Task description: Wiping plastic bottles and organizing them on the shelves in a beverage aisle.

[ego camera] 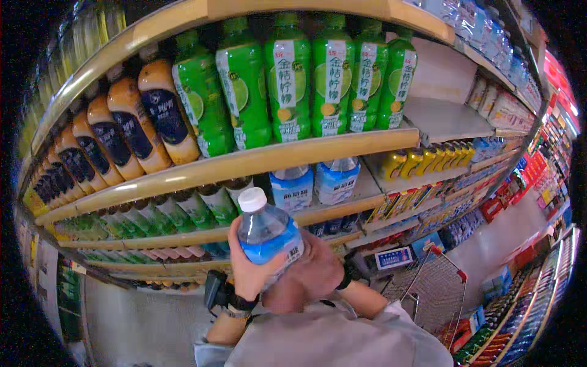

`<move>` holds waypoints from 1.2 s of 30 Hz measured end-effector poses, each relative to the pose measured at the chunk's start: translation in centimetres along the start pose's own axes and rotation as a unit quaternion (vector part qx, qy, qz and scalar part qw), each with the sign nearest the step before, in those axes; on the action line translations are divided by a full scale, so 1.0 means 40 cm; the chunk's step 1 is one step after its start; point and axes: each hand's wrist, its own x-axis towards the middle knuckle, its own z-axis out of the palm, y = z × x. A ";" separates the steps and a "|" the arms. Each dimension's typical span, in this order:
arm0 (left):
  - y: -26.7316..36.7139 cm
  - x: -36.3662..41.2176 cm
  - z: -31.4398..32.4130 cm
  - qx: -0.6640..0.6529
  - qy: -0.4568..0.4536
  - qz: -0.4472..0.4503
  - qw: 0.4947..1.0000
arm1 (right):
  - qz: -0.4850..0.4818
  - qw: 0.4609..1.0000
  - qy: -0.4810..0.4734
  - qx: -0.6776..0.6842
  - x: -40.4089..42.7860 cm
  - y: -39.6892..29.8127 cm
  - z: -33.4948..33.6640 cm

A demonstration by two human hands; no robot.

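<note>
A clear plastic bottle (267, 230) with a white screw cap and a blue label is in front of my chest, tilted with its cap toward the shelf. My left hand (251, 271) grips it, with fingers behind and thumb across the lower front. Against the bottle's right side is my right hand (321, 268), blurred, its fingers partly hidden. Both wrists wear dark bands. Just beyond the bottle, two similar blue-labelled bottles (291, 189) stand on a lower shelf.
Green-labelled drink bottles (333, 87) and orange bottles with dark labels (121, 124) line the shelf above. Yellow containers (426, 160) sit farther right. A wire shopping cart (431, 289) stands at my right, near another stocked shelf (532, 303). Grey floor (137, 321) shows at left.
</note>
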 end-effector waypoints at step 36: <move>-0.009 0.083 0.219 0.053 -0.262 0.208 0.941 | 0.041 0.902 0.246 -0.353 -0.146 -0.053 -0.161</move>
